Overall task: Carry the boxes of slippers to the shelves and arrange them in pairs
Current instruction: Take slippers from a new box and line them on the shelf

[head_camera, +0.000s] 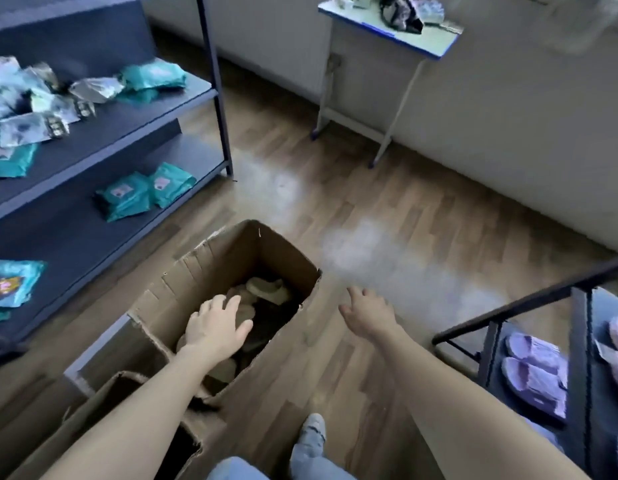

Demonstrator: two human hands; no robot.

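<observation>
Teal and silver packets are seen scattered at the left. A small table with a blue edge is placed against the white wall. A dark bag is laid on it. The floor is covered with wooden planks.

The person's 2 forearms are bare along all of their visible length, from the wrists to the bottom edge of the view, and the left hand and right hand are bare as well. Light blue jeans are worn (faded-looking denim, blurred here), with folds near the shin. 1 foot shows, in a pale grey sock or soft shoe; which of the 2 cannot be told.
</observation>
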